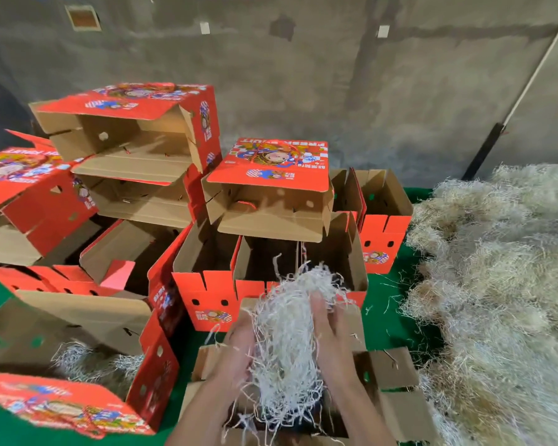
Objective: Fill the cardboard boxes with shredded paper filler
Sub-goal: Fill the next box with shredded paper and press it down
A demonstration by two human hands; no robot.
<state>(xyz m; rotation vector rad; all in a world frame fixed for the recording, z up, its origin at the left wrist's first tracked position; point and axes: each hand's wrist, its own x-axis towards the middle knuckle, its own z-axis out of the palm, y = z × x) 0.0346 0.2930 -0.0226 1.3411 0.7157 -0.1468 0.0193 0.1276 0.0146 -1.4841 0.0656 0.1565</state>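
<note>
A clump of white shredded paper (287, 342) is held between my left hand (237, 352) and my right hand (331, 329), both curled round its sides. It hangs over an open brown cardboard box (397, 375) at the bottom centre, flaps spread. To the left, an open red printed box (149, 365) lies tilted with some shredded paper inside. A big heap of shredded paper (496, 284) covers the right side.
Several red printed boxes (136, 149) are stacked and tipped at the back left and centre, open ones (207, 272) standing behind my hands. All sit on a green surface (387, 317). A concrete wall rises behind, with a pole (503, 123) leaning at the right.
</note>
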